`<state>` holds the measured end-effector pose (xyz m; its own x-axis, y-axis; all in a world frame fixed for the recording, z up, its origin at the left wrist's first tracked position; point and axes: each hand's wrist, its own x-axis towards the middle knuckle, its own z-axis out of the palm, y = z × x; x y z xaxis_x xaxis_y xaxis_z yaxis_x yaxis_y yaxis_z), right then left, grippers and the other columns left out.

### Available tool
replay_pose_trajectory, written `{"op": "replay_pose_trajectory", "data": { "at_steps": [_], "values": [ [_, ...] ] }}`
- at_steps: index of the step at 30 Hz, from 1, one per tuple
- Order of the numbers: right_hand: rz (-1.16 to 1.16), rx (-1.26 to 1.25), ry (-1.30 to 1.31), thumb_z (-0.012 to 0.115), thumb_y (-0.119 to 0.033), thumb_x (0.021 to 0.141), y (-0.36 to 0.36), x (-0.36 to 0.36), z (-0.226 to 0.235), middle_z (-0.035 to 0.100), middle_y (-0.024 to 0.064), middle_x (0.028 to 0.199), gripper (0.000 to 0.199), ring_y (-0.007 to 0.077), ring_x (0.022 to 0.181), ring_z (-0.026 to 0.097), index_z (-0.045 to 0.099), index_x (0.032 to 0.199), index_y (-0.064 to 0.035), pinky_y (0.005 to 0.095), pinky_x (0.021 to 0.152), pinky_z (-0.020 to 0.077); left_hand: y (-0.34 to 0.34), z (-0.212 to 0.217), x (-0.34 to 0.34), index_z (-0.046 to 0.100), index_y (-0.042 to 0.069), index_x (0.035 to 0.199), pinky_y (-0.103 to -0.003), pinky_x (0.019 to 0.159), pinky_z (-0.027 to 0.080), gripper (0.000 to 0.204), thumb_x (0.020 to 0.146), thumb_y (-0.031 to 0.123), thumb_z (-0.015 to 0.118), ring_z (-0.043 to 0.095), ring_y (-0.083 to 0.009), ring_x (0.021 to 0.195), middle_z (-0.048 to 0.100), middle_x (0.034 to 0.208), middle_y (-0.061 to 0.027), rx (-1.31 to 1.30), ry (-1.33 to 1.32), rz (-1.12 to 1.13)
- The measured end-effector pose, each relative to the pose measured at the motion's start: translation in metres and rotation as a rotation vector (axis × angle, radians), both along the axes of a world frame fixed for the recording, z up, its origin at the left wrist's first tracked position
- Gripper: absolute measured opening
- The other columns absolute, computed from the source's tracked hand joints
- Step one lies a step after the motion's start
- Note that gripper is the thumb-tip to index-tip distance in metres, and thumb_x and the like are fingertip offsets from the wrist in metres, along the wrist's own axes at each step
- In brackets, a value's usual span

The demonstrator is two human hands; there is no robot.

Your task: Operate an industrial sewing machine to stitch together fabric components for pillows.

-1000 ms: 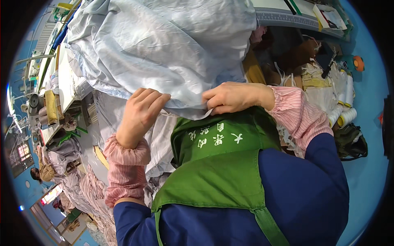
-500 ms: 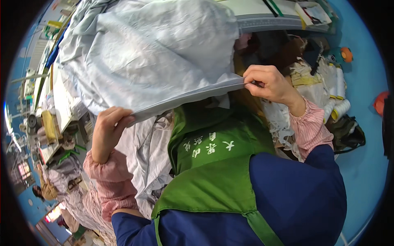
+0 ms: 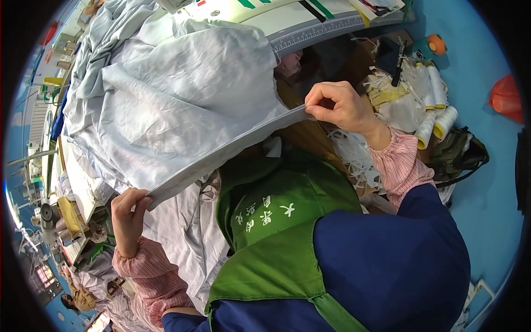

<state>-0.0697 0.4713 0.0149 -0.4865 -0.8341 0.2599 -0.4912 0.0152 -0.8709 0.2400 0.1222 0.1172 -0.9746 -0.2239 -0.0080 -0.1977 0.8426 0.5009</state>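
A large pale blue-grey cloth (image 3: pixel 188 94) spreads from the white worktable down toward my lap. Its near edge is a long folded band, stretched taut between my two hands. At the band's left end my left hand (image 3: pixel 130 213) pinches the corner between thumb and fingers. My right hand (image 3: pixel 342 108) grips the other end, higher up, with thumb and forefinger pressed together. The band slants upward from left to right, in front of my green apron (image 3: pixel 271 216). More light cloth (image 3: pixel 185 238) hangs below the band beside my left forearm.
Along the worktable's edge runs a grey ruler strip (image 3: pixel 318 36). To the right are white thread cones (image 3: pixel 437 91), a dark bag (image 3: pixel 459 155), fabric scraps (image 3: pixel 357 157) and a red bag (image 3: pixel 506 99). Other workstations and a person (image 3: pixel 80 299) lie off to the left.
My left hand has moved left and down, my right hand slightly left, so the band slants more steeply. The view has shifted, showing more of the worktable.
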Motion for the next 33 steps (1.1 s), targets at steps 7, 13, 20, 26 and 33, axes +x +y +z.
{"op": "replay_pose_trajectory", "data": {
  "at_steps": [7,13,20,26,33],
  "values": [
    [-0.015,-0.005,0.037,0.071,-0.007,0.081,-0.002,-0.004,0.004,0.063,0.0048,0.071,0.011,0.0127,0.063,0.057,0.063,0.081,0.0000,0.0265,0.056,0.0437,-0.004,0.001,0.003,0.062,-0.004,0.082,-0.027,0.055,0.041,0.005,0.078,-0.006,0.064,0.053,-0.0157,0.058,0.058,0.066,-0.0084,-0.022,0.043,0.013],
    [-0.013,0.010,0.006,0.073,-0.001,0.081,-0.011,-0.002,0.029,0.065,0.0031,0.075,0.011,0.0085,0.065,0.058,0.062,0.081,-0.0003,0.0219,0.055,0.0427,-0.017,0.006,0.014,0.062,-0.004,0.084,-0.027,0.056,0.041,0.006,0.079,-0.006,0.063,0.053,-0.0139,0.060,0.057,0.068,-0.0073,-0.043,0.068,0.043],
    [0.209,-0.144,-0.127,0.070,-0.001,0.084,-0.037,0.023,0.099,0.062,-0.0001,0.077,0.016,0.0025,0.063,0.052,0.057,0.095,-0.0014,0.0192,0.056,0.0409,-0.056,0.006,0.066,0.065,-0.003,0.089,-0.024,0.060,0.041,0.004,0.086,-0.002,0.062,0.051,-0.0076,0.068,0.060,0.074,-0.0009,0.088,0.089,0.283],
    [0.460,0.132,-0.065,0.064,-0.004,0.083,-0.138,0.014,0.079,0.059,0.0025,0.072,0.017,0.0074,0.065,0.055,0.055,0.097,-0.0008,0.0242,0.059,0.0432,-0.111,-0.082,0.033,0.067,-0.003,0.091,-0.033,0.065,0.047,0.015,0.084,0.010,0.067,0.061,-0.0222,0.066,0.065,0.073,-0.0148,0.050,-0.185,0.130],
    [0.541,0.082,0.146,0.065,-0.004,0.078,-0.190,0.029,0.093,0.057,0.0051,0.068,0.020,0.0145,0.062,0.053,0.056,0.096,0.0007,0.0303,0.059,0.0437,0.011,-0.039,-0.081,0.060,0.003,0.119,-0.039,0.093,0.044,0.050,0.074,0.015,0.078,0.054,-0.0327,0.105,0.059,0.113,-0.0132,-0.043,0.239,-0.031]
  ]
}}
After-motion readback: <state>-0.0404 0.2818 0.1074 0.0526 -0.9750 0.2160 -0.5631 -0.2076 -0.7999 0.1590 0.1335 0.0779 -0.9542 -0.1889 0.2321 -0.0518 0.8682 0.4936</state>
